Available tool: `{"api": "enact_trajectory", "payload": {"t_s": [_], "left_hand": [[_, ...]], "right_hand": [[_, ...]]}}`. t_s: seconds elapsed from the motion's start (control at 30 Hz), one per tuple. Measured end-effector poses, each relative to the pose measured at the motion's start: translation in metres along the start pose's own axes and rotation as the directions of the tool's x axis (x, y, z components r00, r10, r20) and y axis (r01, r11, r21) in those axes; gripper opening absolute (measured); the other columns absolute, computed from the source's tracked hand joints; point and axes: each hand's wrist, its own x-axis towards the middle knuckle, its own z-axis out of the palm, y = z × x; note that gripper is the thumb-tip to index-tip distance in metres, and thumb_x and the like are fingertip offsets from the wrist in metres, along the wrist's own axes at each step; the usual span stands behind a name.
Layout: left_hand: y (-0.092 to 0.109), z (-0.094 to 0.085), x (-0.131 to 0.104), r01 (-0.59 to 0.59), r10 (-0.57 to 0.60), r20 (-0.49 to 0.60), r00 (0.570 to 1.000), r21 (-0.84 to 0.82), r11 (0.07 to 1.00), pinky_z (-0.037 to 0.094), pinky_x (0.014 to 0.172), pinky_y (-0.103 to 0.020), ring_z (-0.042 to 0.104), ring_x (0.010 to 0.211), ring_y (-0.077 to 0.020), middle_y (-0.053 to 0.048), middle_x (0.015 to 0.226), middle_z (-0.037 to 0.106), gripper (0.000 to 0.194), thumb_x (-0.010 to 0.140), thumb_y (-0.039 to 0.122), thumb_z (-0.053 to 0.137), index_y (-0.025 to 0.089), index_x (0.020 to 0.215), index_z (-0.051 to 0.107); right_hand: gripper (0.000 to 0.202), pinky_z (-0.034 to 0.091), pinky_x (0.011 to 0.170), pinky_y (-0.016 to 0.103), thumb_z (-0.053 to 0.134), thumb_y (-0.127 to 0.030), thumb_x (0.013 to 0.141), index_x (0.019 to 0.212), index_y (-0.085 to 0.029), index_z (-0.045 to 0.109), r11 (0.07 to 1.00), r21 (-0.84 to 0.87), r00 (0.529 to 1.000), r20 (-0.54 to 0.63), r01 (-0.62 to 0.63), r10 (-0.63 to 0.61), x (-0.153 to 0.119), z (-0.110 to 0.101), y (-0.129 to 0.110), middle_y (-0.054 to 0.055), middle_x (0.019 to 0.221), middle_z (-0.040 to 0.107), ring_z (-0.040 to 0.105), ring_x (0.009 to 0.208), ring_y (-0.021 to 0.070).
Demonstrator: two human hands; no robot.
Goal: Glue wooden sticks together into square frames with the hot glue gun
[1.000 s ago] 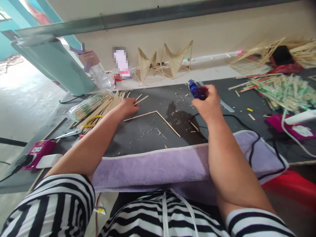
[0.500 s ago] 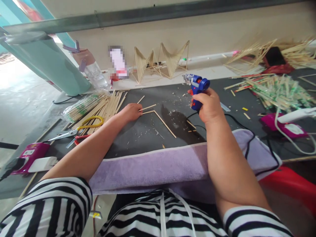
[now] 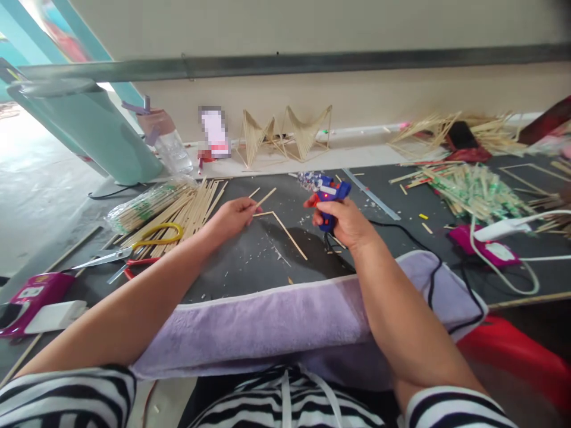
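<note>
My right hand (image 3: 343, 220) is wrapped round the handle of a blue hot glue gun (image 3: 329, 196), its nozzle pointing left above the dark tabletop. Between the fingertips of my left hand (image 3: 238, 215) is a thin wooden stick (image 3: 267, 197), tilted up to the right. Just beyond my left fingers, two joined sticks form a bent frame (image 3: 289, 235) lying on the table. Behind my left hand spreads a pile of loose wooden sticks (image 3: 196, 205). Yellow-handled scissors (image 3: 158, 233) rest beside my left forearm.
Stick models (image 3: 307, 134) stand by the wall. Bagged sticks (image 3: 477, 187) lie at right, near a magenta power strip (image 3: 484, 244). A black cord (image 3: 410, 235) crosses a purple towel (image 3: 285, 321) at the front edge. A bottle (image 3: 167, 142) stands back left.
My right hand has brought the glue gun leftward, closer to my left hand. My left hand now holds its stick raised at a steeper tilt. The view has shifted slightly.
</note>
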Motion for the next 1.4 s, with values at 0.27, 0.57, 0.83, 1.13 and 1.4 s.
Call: {"api": "enact_trajectory", "payload": {"t_s": [0.27, 0.57, 0.83, 1.13, 1.4], "left_hand": [[-0.007, 0.028, -0.033, -0.042, 0.026, -0.051, 0.998, -0.332, 0.942, 0.026, 0.044, -0.020, 0.034, 0.046, -0.0057, 0.004, 0.062, 0.049, 0.032, 0.087, 0.039, 0.051, 0.019, 0.107, 0.066], [-0.016, 0.018, -0.040, -0.091, 0.061, -0.101, 0.993, -0.323, 0.942, 0.032, 0.047, -0.020, 0.040, 0.049, -0.0047, 0.000, 0.075, 0.058, 0.025, 0.085, 0.033, 0.055, 0.019, 0.100, 0.071], [-0.015, 0.013, -0.042, -0.134, 0.090, -0.137, 0.987, -0.362, 0.922, 0.030, 0.047, -0.021, 0.038, 0.049, -0.0063, 0.002, 0.067, 0.055, 0.029, 0.086, 0.036, 0.055, 0.021, 0.107, 0.070], [-0.017, 0.014, -0.041, -0.126, 0.072, -0.164, 0.984, -0.351, 0.928, 0.031, 0.048, -0.021, 0.040, 0.050, -0.0057, 0.002, 0.065, 0.057, 0.027, 0.084, 0.034, 0.060, 0.021, 0.103, 0.073], [-0.012, 0.014, -0.041, -0.121, 0.060, -0.207, 0.977, -0.299, 0.946, 0.034, 0.050, -0.021, 0.044, 0.053, -0.0072, 0.001, 0.065, 0.060, 0.027, 0.080, 0.033, 0.063, 0.020, 0.100, 0.075]], "right_hand": [[0.017, 0.038, 0.046, 0.025, 0.074, -0.028, 0.072, 0.083, -0.017, 0.066, 0.992, -0.026, 0.979, 0.161, -0.121, 0.124, -0.008, 0.009, 0.001, 0.002, 0.078, 0.068, 0.041, 0.041, 0.0039], [0.018, 0.034, 0.044, 0.024, 0.074, -0.030, 0.075, 0.074, -0.015, 0.064, 0.986, -0.040, 0.962, 0.216, -0.164, 0.169, -0.011, 0.012, 0.002, 0.003, 0.077, 0.068, 0.037, 0.039, 0.0019], [0.025, 0.032, 0.043, 0.024, 0.077, -0.035, 0.072, 0.071, -0.015, 0.062, 0.977, -0.042, 0.945, 0.246, -0.209, 0.213, -0.012, 0.014, 0.004, 0.001, 0.068, 0.063, 0.034, 0.036, 0.0012], [0.033, 0.032, 0.044, 0.024, 0.076, -0.044, 0.071, 0.067, -0.015, 0.063, 0.974, -0.116, 0.925, 0.309, -0.196, 0.223, -0.012, 0.016, 0.008, -0.004, 0.050, 0.048, 0.031, 0.036, 0.0026], [0.033, 0.032, 0.044, 0.024, 0.075, -0.045, 0.073, 0.067, -0.015, 0.062, 0.974, -0.136, 0.922, 0.321, -0.181, 0.216, -0.013, 0.015, 0.010, -0.007, 0.043, 0.043, 0.030, 0.036, 0.0031]]}}
